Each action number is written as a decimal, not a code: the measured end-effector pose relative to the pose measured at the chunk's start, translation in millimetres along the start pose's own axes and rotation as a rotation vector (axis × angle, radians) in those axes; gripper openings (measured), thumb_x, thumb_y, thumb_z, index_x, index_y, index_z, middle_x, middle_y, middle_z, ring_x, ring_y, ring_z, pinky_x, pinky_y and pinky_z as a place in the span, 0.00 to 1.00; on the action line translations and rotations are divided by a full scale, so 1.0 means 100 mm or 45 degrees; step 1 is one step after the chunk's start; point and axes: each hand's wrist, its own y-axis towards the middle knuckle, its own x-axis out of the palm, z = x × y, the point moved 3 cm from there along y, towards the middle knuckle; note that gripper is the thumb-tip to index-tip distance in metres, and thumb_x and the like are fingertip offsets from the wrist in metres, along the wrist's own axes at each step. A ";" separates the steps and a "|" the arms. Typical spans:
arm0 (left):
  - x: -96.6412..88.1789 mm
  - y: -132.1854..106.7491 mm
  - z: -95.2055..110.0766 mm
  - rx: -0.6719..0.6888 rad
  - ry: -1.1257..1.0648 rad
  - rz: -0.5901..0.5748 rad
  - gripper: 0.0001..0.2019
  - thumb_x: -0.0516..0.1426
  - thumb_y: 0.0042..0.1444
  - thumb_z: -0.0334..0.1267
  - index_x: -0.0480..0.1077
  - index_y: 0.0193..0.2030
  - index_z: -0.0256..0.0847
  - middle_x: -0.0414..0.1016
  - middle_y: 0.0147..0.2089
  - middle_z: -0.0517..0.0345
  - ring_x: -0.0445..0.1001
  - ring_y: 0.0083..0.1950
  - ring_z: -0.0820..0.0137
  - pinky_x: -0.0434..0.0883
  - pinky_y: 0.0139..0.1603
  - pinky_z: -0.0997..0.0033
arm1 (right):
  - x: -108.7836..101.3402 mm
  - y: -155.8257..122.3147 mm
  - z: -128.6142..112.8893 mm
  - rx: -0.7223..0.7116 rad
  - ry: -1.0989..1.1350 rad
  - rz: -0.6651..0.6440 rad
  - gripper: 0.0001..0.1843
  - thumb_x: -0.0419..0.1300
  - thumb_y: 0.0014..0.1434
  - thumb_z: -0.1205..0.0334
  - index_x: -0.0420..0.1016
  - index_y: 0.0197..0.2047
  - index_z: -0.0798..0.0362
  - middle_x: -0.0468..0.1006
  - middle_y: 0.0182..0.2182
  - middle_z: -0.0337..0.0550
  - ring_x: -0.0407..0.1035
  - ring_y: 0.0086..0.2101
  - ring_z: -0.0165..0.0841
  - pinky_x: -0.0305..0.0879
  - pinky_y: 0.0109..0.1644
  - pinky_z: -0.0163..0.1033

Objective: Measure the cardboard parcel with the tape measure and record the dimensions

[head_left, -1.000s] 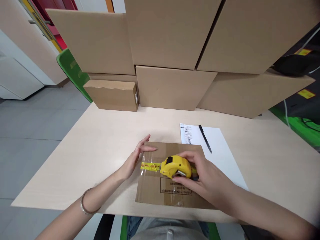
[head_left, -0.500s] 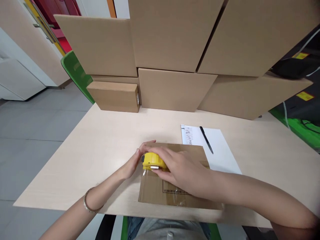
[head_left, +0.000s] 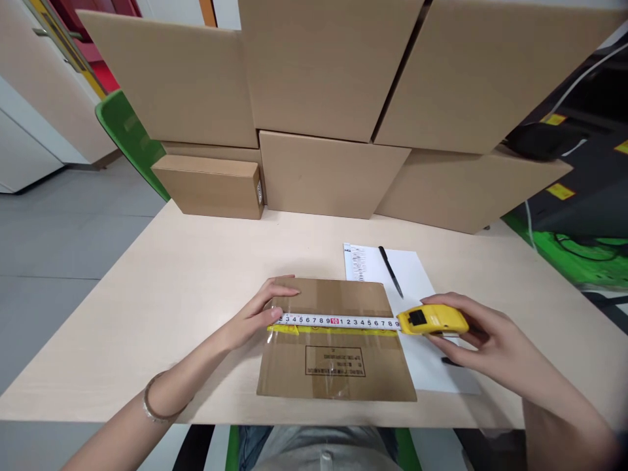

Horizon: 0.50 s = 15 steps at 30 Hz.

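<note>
Pressing a white numbered tape blade (head_left: 338, 321) onto a flat brown cardboard box (head_left: 343, 386) by thumb, the left hand (head_left: 255, 314) lies outspread; the right hand (head_left: 483, 333) grasps the yellow tape-measure case (head_left: 441, 318) beyond the box's right edge. Keep the blade taut.

Cardboard (head_left: 318, 72): I see it along the back
Small box (head_left: 210, 190): just before it, at left
Chair (head_left: 130, 136): green, partly hidden

Grey tiled floor (head_left: 53, 242), pale table (head_left: 196, 261), green chair (head_left: 128, 140)
</note>
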 end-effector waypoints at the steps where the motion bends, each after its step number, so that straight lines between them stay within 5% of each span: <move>1: 0.00 0.00 -0.01 -0.010 0.002 0.000 0.20 0.54 0.67 0.54 0.69 0.62 0.54 0.62 0.66 0.51 0.57 0.70 0.50 0.56 0.69 0.46 | 0.00 -0.03 0.05 0.029 0.022 0.020 0.18 0.69 0.56 0.54 0.75 0.50 0.43 0.80 0.47 0.44 0.77 0.44 0.40 0.79 0.43 0.39; 15: 0.00 0.00 -0.01 0.020 0.072 0.032 0.20 0.53 0.67 0.55 0.69 0.62 0.56 0.63 0.63 0.51 0.61 0.67 0.51 0.60 0.66 0.46 | -0.02 0.08 0.03 -0.018 -0.025 -0.122 0.19 0.68 0.59 0.55 0.74 0.53 0.42 0.80 0.47 0.43 0.76 0.43 0.38 0.75 0.42 0.38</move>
